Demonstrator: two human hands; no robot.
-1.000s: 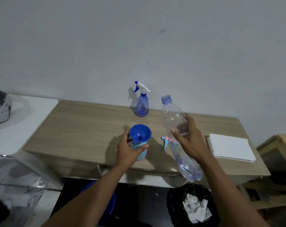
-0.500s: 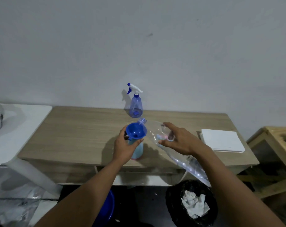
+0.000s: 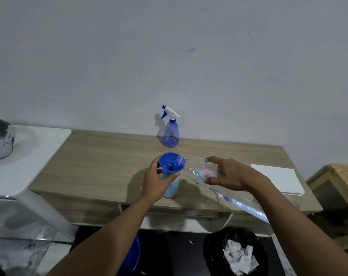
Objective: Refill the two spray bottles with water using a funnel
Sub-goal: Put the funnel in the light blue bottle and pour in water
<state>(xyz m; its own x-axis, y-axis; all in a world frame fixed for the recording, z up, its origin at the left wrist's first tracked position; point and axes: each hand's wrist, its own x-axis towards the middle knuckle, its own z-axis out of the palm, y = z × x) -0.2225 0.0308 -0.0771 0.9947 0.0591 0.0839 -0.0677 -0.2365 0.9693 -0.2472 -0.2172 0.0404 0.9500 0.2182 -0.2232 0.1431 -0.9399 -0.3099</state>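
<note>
A light blue spray bottle point(image 3: 172, 186) without its head stands near the front edge of the wooden table point(image 3: 109, 162). A blue funnel point(image 3: 170, 162) sits in its neck. My left hand point(image 3: 156, 181) is wrapped around the bottle's upper part just under the funnel. My right hand point(image 3: 231, 174) holds a clear plastic water bottle point(image 3: 201, 170) tipped nearly flat, its mouth over the funnel's right rim. A pink and blue sprayer head shows blurred through the clear bottle. A second spray bottle point(image 3: 170, 129), blue with a white trigger head, stands upright at the back against the wall.
A stack of white paper point(image 3: 278, 179) lies on the table's right end. A white side table point(image 3: 25, 154) at the left carries a white device point(image 3: 0, 140). Below the table are a black bin with crumpled paper point(image 3: 237, 253) and a blue bucket point(image 3: 134, 255). A wooden frame point(image 3: 340, 176) stands at the right.
My right hand has tipped the clear bottle from upright to nearly flat and brought its mouth to the funnel. My left hand has stayed on the light blue bottle.
</note>
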